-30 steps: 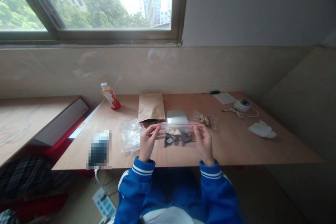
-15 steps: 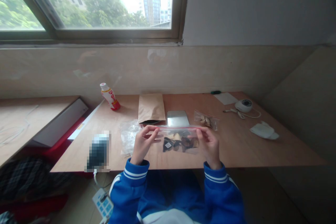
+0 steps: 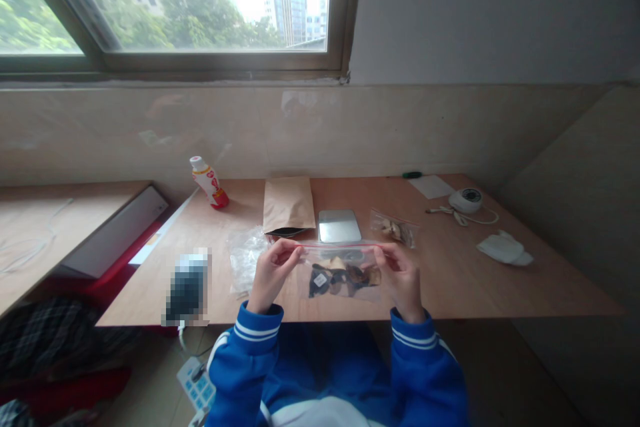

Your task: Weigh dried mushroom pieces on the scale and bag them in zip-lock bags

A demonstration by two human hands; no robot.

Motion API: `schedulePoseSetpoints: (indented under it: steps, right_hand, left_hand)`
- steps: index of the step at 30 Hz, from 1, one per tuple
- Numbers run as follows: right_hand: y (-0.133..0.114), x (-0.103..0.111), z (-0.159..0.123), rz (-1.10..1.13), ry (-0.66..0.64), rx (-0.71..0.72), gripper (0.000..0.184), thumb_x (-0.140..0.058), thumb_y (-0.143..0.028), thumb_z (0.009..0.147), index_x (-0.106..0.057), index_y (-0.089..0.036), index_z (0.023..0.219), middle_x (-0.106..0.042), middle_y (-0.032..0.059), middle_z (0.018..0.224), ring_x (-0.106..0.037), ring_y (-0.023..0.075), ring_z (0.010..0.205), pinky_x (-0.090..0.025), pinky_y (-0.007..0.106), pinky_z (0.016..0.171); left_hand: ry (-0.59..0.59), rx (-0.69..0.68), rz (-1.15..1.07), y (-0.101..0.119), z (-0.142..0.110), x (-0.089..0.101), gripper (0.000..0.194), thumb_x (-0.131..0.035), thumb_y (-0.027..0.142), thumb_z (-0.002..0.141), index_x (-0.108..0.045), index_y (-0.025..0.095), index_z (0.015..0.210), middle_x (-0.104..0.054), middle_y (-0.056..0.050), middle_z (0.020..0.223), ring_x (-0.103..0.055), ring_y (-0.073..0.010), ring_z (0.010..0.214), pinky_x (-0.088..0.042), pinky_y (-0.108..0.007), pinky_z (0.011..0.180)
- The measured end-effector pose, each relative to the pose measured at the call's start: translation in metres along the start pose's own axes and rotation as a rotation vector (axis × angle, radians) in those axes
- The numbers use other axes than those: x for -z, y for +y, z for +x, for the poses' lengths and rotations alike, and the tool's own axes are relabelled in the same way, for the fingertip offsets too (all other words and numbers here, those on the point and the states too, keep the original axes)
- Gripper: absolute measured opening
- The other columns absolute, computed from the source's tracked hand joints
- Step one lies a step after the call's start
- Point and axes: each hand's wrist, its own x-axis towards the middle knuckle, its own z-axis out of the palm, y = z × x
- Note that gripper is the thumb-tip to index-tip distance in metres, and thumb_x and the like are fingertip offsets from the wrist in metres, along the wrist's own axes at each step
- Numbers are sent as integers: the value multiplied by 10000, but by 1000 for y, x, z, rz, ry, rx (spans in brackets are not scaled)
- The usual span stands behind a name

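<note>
A clear zip bag (image 3: 345,280) with a red seal line hangs between my hands above the table's front part. Dark and tan dried pieces lie inside it, along with a small white square on a dark patch. My left hand (image 3: 273,273) pinches the bag's top left corner between thumb and fingers. At the top right corner, my right hand (image 3: 403,280) pinches it the same way. Just beyond the bag is a flat silver scale-like plate (image 3: 339,225). A second small zip bag (image 3: 395,229) with tan pieces lies to the right of that plate.
A brown paper pouch (image 3: 289,205) lies with its dark mouth toward me, beside crumpled clear plastic (image 3: 245,260). Farther left stands a red and white bottle (image 3: 209,183). On the right are a white dome camera (image 3: 465,200) with cable, white paper (image 3: 430,187) and a crumpled white item (image 3: 504,249).
The held bag has swung slightly lower and its contents show more clearly. Both hands keep their pinch at its top corners, almost in the same place.
</note>
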Motion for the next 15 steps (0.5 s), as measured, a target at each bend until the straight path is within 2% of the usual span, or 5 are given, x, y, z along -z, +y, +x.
schedulePoseSetpoints:
  steps: [4, 9, 15]
  right_hand:
    - [-1, -1, 0, 7, 33, -20, 186, -617, -382, 845, -674, -207, 871, -746, 34, 810, -712, 194, 628, -578, 290, 614]
    - [-5, -3, 0, 56, -6, -66, 244, -584, -418, 864, -678, -216, 961, -743, 63, 973, -721, 206, 678, -583, 310, 631]
    - [-4, -2, 0, 85, 22, -60, 241, -598, -423, 854, -631, -211, 966, -733, 74, 1000, -724, 204, 689, -583, 307, 646]
  left_hand:
    - [61, -1, -65, 2, -3, -9, 227, -675, 387, 768, -626, 168, 801, -679, -17, 743, -675, -167, 719, -566, -272, 650]
    - [79, -38, -120, 3, -6, -21, 200, -657, 359, 795, -654, 178, 878, -684, -23, 810, -643, -158, 786, -511, -272, 764]
    - [64, 17, -167, -8, -5, -26, 167, -667, 338, 787, -667, 172, 784, -660, -4, 754, -596, -143, 765, -463, -254, 755]
